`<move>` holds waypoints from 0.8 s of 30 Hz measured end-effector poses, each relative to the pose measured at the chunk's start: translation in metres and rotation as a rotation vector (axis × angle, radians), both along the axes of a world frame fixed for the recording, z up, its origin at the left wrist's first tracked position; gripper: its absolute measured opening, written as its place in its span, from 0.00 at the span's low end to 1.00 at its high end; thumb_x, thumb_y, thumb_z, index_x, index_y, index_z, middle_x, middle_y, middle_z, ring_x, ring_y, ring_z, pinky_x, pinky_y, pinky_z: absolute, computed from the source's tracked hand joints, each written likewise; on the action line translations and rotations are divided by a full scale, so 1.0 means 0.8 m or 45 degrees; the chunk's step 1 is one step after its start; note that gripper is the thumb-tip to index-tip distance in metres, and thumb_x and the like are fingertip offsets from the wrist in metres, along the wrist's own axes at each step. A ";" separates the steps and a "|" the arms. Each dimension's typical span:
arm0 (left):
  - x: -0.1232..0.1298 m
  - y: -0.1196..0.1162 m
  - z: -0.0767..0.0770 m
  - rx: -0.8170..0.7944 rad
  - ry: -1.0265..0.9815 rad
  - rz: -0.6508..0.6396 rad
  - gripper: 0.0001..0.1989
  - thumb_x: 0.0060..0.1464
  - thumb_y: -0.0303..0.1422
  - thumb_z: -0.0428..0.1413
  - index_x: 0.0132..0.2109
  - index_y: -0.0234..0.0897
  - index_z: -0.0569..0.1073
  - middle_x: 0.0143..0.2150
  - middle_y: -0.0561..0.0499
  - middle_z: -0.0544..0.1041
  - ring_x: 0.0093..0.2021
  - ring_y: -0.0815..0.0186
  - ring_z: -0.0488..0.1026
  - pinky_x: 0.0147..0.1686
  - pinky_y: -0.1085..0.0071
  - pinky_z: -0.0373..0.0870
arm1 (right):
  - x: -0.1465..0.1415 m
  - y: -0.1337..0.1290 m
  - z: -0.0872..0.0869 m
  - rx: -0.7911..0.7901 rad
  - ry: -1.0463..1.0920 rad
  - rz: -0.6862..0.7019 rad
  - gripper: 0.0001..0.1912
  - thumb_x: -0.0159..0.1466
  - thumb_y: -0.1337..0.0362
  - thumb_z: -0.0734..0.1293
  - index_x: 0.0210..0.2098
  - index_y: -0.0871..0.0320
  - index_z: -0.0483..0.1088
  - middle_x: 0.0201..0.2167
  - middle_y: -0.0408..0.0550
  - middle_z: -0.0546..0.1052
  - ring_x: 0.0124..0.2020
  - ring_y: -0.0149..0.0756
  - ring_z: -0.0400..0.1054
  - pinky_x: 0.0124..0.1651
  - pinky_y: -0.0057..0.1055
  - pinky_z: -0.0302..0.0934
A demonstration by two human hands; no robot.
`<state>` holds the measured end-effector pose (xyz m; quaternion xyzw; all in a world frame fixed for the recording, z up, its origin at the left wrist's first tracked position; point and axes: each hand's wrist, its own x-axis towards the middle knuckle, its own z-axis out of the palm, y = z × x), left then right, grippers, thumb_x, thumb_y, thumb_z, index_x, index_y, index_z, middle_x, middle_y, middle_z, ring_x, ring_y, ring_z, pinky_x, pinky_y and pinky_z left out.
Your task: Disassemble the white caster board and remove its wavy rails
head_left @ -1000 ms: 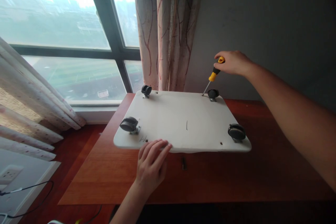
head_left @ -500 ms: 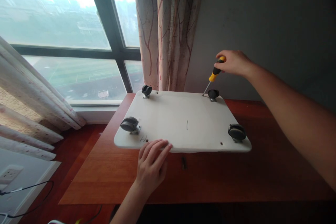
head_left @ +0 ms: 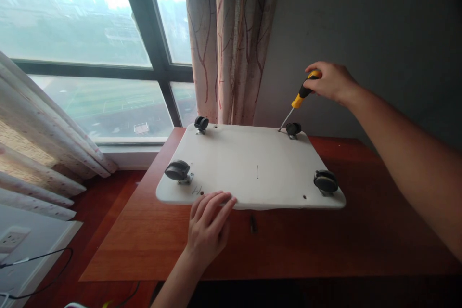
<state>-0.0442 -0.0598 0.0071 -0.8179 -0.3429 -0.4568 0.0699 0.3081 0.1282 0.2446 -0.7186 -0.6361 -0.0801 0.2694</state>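
Note:
A white board [head_left: 231, 163] lies on the table with four black casters turned upward at its corners. My right hand [head_left: 330, 79] is closed around the handle of a yellow and black screwdriver [head_left: 299, 98]. The tool leans, its tip touching a hole or screw head at the far edge, beside the far right caster [head_left: 293, 129]; which of the two is too small to tell. At the near edge, my left hand [head_left: 209, 226] rests with stretched fingers on the board, close to a dark hole [head_left: 202, 193]. Its thumb hangs below the edge.
The board is on a reddish-brown wooden table [head_left: 151, 250]. A small dark object [head_left: 252, 224] lies on it before the board. Behind are a curtain [head_left: 234, 43], a window [head_left: 104, 101] and a grey wall [head_left: 361, 19]. Cables [head_left: 46, 252] hang at the lower left.
My right hand and the screwdriver handle have shifted right and slightly up, so the tool leans more. Its tip stays at the same spot. My left hand has not moved.

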 end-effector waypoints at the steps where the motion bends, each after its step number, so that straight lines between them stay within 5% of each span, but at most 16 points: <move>1: -0.001 0.000 0.000 -0.005 0.003 -0.003 0.23 0.56 0.17 0.53 0.57 0.37 0.75 0.54 0.41 0.78 0.56 0.54 0.73 0.57 0.55 0.66 | -0.002 -0.002 0.002 0.014 -0.001 -0.003 0.25 0.58 0.61 0.70 0.55 0.59 0.74 0.45 0.54 0.79 0.39 0.39 0.69 0.43 0.36 0.61; 24: -0.001 0.000 -0.002 -0.007 0.017 -0.005 0.24 0.56 0.17 0.53 0.58 0.37 0.74 0.54 0.41 0.78 0.57 0.54 0.72 0.57 0.54 0.66 | -0.009 -0.032 0.016 0.117 -0.052 0.002 0.25 0.60 0.58 0.69 0.51 0.71 0.76 0.44 0.53 0.81 0.44 0.34 0.71 0.41 0.32 0.56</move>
